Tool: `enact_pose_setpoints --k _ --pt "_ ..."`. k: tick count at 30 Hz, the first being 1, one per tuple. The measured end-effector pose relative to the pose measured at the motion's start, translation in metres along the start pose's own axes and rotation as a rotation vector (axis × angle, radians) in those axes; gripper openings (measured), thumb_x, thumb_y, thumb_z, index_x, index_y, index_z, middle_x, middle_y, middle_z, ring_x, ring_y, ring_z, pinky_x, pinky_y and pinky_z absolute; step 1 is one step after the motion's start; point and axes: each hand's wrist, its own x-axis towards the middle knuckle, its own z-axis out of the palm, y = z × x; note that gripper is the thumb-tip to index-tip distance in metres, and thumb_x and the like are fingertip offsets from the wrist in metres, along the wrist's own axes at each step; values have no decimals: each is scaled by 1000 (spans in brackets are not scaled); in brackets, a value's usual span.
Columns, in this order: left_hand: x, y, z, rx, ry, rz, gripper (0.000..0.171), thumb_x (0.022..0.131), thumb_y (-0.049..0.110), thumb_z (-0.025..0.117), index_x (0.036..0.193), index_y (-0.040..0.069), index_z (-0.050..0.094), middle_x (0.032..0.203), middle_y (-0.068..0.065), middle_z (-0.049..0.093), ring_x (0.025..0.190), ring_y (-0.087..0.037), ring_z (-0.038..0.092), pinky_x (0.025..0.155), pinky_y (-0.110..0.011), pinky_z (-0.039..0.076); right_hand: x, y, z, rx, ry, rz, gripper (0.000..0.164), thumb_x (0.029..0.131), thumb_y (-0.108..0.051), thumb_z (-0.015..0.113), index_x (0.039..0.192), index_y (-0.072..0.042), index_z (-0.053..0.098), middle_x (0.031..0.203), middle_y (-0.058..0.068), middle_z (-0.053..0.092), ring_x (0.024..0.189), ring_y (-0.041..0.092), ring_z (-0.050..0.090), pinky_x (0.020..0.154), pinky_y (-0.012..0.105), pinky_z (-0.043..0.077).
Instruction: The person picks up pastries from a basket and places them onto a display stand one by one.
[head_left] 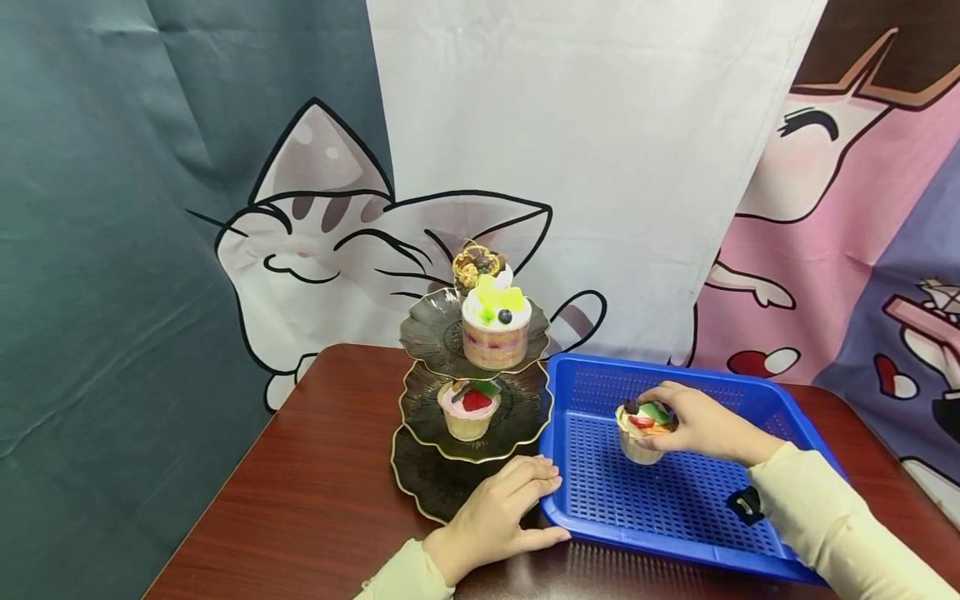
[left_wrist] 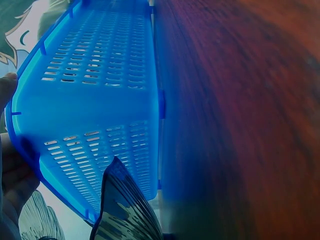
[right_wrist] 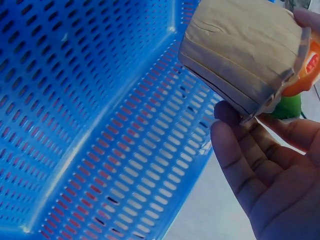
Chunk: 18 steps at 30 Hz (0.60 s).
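Observation:
My right hand (head_left: 697, 421) pinches a fruit-topped cupcake (head_left: 639, 448) by its upper part, above the blue plastic basket (head_left: 675, 552). Cream, strawberry and a green piece top it; its pale pleated wrapper (right_wrist: 240, 50) fills the upper right wrist view. At the basket's near left corner, my left hand (head_left: 498, 508) grips the rim, thumb on the front edge and fingers on the left side. Beside it stands a three-tier stand of dark scalloped plates (head_left: 420, 412). A strawberry cupcake (head_left: 468, 417) sits on the middle tier, and a layered dessert cup (head_left: 495, 333) on the top one.
Behind the dessert cup is another dessert with a gold ornament (head_left: 476, 265), partly hidden. The reddish-brown wooden table (head_left: 300, 492) carries everything. A printed cartoon cloth (head_left: 600, 150) hangs behind. The basket stands close against the tiered stand's right side.

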Motion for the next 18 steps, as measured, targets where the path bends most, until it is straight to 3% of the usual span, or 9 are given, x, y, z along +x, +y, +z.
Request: enact_pose_setpoints --k 18 --pt "0 0 -1 -5 1 2 50 73 41 81 105 5 69 109 -4 65 108 -19 63 106 -23 45 10 -21 -2 48 21 -55 51 75 -41 78 110 -6 64 101 2 63 82 6 53 64 18 49"
